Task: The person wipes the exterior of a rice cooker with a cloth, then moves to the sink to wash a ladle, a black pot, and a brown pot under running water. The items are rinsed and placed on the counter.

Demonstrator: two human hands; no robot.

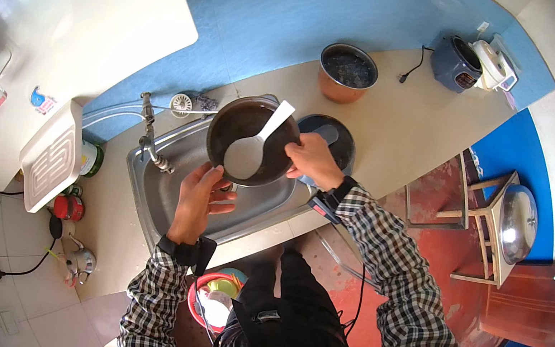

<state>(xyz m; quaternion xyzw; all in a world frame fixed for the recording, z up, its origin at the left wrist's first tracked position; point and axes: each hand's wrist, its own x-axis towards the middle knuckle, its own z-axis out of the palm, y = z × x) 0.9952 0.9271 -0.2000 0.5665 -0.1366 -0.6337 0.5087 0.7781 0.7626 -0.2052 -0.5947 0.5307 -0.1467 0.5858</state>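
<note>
My right hand grips the right rim of a dark brown bowl-shaped pot, held tilted above the sink. In the pot lies a white ladle, its handle sticking out past the far rim. My left hand is at the pot's near left edge; its fingers are spread and the thumb tip appears to touch the rim. Below is the stainless steel sink, with a metal faucet at its left back. Partly hidden by my right hand, a dark round pan holds a grey utensil.
A copper-coloured inner pot stands on the counter by the blue wall. A rice cooker and unplugged cord lie beyond. A draining tray stands left. On the floor is a red basin of dishes.
</note>
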